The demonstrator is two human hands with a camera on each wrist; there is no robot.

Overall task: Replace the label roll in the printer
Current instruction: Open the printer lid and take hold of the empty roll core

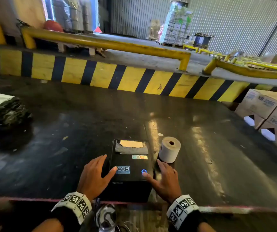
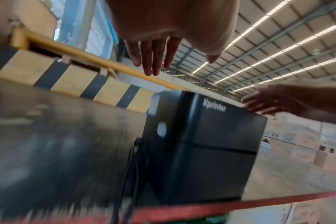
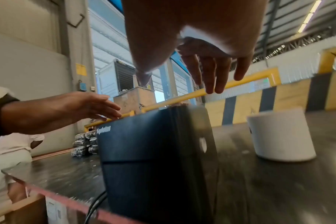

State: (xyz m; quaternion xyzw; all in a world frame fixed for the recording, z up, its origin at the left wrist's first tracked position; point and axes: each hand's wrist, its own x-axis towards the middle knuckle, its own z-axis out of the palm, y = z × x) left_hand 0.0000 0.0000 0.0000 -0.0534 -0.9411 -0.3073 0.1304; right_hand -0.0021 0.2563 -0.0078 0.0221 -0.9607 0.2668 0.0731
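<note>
A black label printer (image 1: 131, 169) stands at the near edge of the dark table (image 1: 67, 131), lid down, with paper showing at its far slot. A white label roll (image 1: 169, 149) stands on end just right of it. My left hand (image 1: 96, 176) hovers at the printer's left side, fingers straight, thumb over the top near a sticker. My right hand (image 1: 163, 180) is at the right side, fingers spread, thumb by the blue-lit button (image 1: 144, 171). The wrist views show the printer (image 2: 207, 136) (image 3: 153, 159), the roll (image 3: 278, 134) and both hands (image 2: 153, 57) (image 3: 211, 72) holding nothing.
A stack of dark wrapped packages (image 1: 2, 111) lies at the table's far left. Cardboard boxes (image 1: 268, 113) stand at the right. A yellow-and-black striped barrier (image 1: 117, 77) runs behind the table. Cables (image 1: 107, 220) hang below the near edge.
</note>
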